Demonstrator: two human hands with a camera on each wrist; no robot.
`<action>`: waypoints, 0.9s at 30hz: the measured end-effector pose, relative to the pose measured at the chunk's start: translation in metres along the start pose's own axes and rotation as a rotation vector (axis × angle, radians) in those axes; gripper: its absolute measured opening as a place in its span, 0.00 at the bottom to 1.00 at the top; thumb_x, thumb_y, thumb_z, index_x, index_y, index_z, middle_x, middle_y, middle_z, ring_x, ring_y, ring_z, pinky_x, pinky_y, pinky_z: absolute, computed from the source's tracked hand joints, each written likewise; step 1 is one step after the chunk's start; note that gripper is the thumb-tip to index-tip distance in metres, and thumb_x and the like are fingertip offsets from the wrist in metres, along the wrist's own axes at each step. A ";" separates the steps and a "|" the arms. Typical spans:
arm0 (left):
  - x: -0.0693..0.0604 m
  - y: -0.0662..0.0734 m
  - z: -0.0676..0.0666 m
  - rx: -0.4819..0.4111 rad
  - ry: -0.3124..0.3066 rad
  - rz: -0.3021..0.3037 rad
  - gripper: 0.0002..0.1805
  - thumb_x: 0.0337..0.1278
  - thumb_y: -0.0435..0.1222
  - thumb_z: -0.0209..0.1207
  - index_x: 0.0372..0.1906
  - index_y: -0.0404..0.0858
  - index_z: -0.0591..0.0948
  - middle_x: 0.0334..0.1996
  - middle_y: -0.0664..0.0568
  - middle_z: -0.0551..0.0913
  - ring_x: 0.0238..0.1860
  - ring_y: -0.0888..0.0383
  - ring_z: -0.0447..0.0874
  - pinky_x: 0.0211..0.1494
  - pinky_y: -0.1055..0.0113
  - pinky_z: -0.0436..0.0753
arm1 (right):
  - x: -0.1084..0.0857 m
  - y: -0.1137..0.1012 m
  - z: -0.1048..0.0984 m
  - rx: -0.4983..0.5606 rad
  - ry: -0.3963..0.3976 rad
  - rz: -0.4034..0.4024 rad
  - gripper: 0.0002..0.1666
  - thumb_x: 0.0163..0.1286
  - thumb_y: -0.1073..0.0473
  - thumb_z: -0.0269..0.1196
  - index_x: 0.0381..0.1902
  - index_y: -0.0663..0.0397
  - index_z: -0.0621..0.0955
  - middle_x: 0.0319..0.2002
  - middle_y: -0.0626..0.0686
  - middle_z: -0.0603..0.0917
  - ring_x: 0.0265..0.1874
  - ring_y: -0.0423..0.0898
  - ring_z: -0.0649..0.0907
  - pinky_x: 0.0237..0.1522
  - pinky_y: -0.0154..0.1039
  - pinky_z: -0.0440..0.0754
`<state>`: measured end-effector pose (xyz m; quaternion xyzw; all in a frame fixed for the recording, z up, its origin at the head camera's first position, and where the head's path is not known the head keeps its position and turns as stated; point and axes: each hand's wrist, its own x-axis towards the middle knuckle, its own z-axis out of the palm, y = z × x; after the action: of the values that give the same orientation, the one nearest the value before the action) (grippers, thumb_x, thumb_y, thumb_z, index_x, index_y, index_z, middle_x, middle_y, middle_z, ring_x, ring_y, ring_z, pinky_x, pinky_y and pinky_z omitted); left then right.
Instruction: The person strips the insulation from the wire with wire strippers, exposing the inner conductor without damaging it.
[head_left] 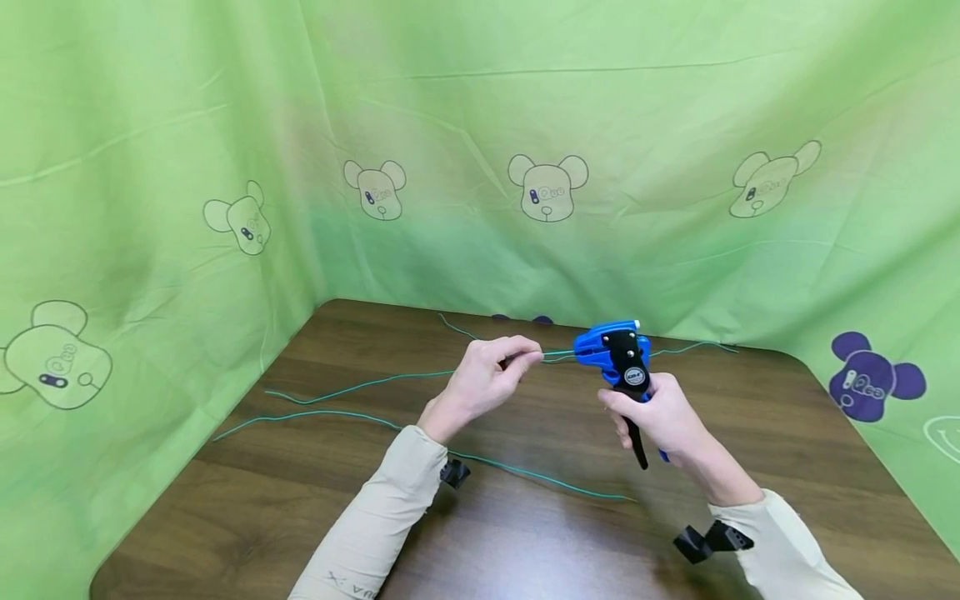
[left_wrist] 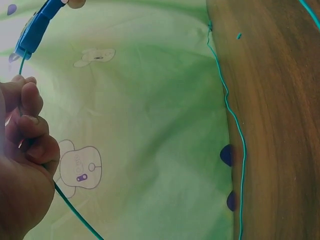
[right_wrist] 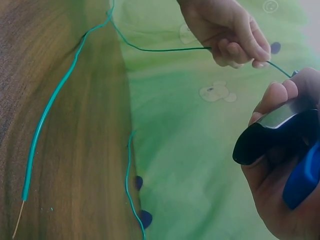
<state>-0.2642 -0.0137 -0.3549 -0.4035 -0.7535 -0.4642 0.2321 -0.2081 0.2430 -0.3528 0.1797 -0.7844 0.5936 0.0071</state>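
Note:
My left hand point(head_left: 491, 371) pinches a green wire point(head_left: 558, 353) between thumb and fingers. The wire's near end enters the nose of a blue and black wire stripper point(head_left: 611, 346); how far in is hidden. Its rest trails from my left hand leftward, as the wire tail point(right_wrist: 165, 50) in the right wrist view shows. My right hand point(head_left: 667, 417) grips the stripper by its handles, fingers curled round them. In the left wrist view the stripper's blue nose point(left_wrist: 35, 32) sits just beyond the fingertips of my left hand point(left_wrist: 30, 150).
On the brown table point(head_left: 247, 525), another green wire point(head_left: 525, 472) lies in front, its bare copper end point(right_wrist: 19, 220) showing in the right wrist view. A further green wire point(left_wrist: 242, 145) runs along the back edge. A small green scrap point(left_wrist: 239, 36) lies nearby. Green cloth point(head_left: 480, 100) surrounds the table.

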 end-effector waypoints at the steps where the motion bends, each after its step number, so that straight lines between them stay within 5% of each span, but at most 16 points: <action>1: 0.000 0.000 0.001 -0.003 0.002 0.001 0.05 0.66 0.36 0.60 0.35 0.42 0.85 0.23 0.56 0.77 0.21 0.69 0.68 0.24 0.79 0.69 | 0.000 0.000 0.000 0.002 0.000 0.000 0.17 0.70 0.66 0.60 0.20 0.63 0.72 0.10 0.44 0.75 0.06 0.44 0.76 0.15 0.45 0.74; 7: 0.001 -0.001 0.000 -0.003 0.008 -0.006 0.06 0.66 0.37 0.60 0.36 0.41 0.85 0.23 0.56 0.78 0.21 0.69 0.68 0.25 0.78 0.70 | -0.002 0.000 -0.004 0.038 0.001 0.037 0.19 0.71 0.63 0.60 0.18 0.59 0.73 0.10 0.45 0.75 0.08 0.44 0.77 0.17 0.45 0.76; 15: -0.001 -0.013 -0.015 0.034 0.069 -0.075 0.04 0.63 0.36 0.62 0.35 0.41 0.85 0.18 0.56 0.75 0.20 0.67 0.68 0.25 0.74 0.70 | -0.006 -0.006 -0.030 0.129 0.111 0.050 0.19 0.72 0.64 0.59 0.18 0.57 0.74 0.11 0.46 0.76 0.09 0.44 0.77 0.16 0.43 0.75; 27: -0.004 -0.013 0.005 0.046 -0.079 -0.100 0.04 0.65 0.36 0.59 0.36 0.41 0.83 0.23 0.57 0.77 0.23 0.66 0.69 0.28 0.76 0.70 | -0.003 -0.012 -0.047 -0.178 0.093 0.049 0.15 0.71 0.57 0.62 0.29 0.63 0.81 0.20 0.47 0.85 0.24 0.49 0.87 0.41 0.31 0.82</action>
<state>-0.2725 -0.0140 -0.3664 -0.3780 -0.7917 -0.4417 0.1880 -0.2113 0.2851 -0.3279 0.1314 -0.8371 0.5291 0.0452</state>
